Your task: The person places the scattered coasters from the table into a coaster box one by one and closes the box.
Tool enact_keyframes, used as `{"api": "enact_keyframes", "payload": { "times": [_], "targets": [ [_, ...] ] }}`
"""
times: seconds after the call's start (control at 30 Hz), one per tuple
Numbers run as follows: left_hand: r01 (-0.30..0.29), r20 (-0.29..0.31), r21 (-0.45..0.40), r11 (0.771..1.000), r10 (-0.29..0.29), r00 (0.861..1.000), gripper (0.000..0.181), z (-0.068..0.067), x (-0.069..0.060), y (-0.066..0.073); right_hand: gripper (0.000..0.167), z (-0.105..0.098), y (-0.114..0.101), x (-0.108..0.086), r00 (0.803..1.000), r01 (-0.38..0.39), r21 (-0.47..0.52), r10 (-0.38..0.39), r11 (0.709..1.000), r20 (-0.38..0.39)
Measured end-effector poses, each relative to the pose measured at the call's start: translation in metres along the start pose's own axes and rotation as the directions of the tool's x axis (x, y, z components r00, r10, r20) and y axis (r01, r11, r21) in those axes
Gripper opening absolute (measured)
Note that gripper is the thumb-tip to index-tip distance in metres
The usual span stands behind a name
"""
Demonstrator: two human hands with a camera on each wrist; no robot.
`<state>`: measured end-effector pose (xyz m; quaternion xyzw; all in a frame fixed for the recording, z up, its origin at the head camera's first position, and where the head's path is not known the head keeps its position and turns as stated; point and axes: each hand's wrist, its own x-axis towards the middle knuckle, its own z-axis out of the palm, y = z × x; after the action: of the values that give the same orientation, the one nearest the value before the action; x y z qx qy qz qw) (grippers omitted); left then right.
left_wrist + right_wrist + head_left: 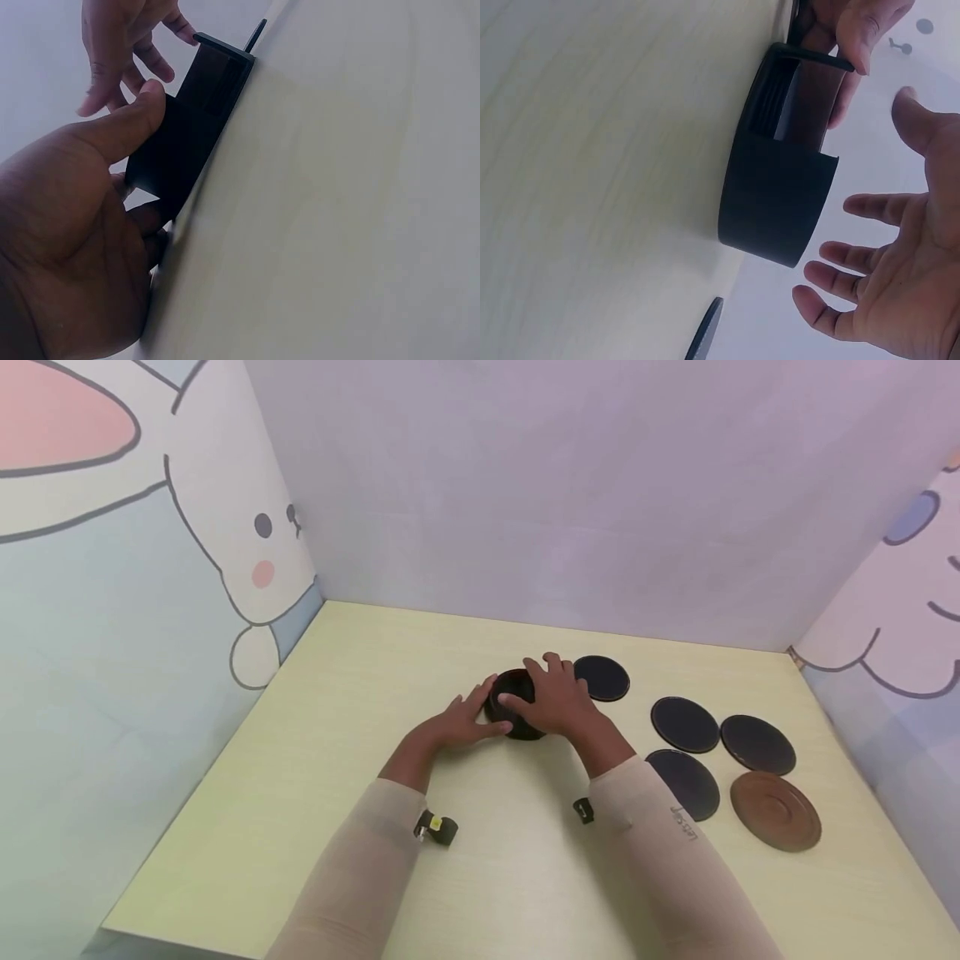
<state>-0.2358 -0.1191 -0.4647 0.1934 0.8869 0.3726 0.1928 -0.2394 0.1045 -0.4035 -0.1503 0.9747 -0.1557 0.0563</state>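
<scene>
A round black coaster holder (517,685), with a gap cut in its side wall, stands on the table. My left hand (463,723) holds it from the left, the thumb on its near side and the fingers round the far side. In the left wrist view, that thumb lies against the top edge of the holder (176,146). My right hand (558,697) is over the holder's right side with its fingers spread. The right wrist view shows those fingers apart from the holder (776,199). Inside, the holder is dark, and its contents are hard to make out.
Several round dark coasters lie flat to the right: one behind my right hand (602,678), others farther right (685,724). A brown coaster (776,811) with a ringed face lies nearest the right edge. Printed cloth walls (525,510) enclose the table's back and sides.
</scene>
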Motion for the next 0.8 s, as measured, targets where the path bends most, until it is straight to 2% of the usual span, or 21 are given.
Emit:
{"api": "enact_keyframes", "payload": {
  "times": [0.2,0.33,0.47,0.63,0.8],
  "targets": [
    [-0.028,0.0,-0.017,0.999,0.028,1.0,0.112,0.0,0.001,-0.004,0.087,-0.002,0.006,0.005,0.998,-0.043,0.084,0.046,0.996,-0.03],
    [-0.021,-0.005,-0.006,1.0,0.021,1.0,0.115,0.002,0.005,-0.009,0.087,-0.004,0.013,0.009,0.994,-0.082,0.112,0.09,0.99,-0.069],
    [-0.004,-0.001,-0.006,1.0,0.004,1.0,0.109,0.002,0.004,-0.004,0.087,-0.002,0.024,0.016,0.983,-0.129,0.155,0.147,0.979,-0.113],
    [-0.001,0.004,0.008,1.0,0.001,1.0,0.104,0.0,0.002,-0.001,0.085,-0.003,0.038,0.021,0.969,-0.174,0.296,0.216,0.939,-0.117],
    [-0.024,0.0,-0.006,1.0,0.024,1.0,0.112,0.001,0.004,-0.006,0.084,-0.005,0.052,0.022,0.962,-0.205,0.392,0.259,0.897,-0.089]
  ]
}}
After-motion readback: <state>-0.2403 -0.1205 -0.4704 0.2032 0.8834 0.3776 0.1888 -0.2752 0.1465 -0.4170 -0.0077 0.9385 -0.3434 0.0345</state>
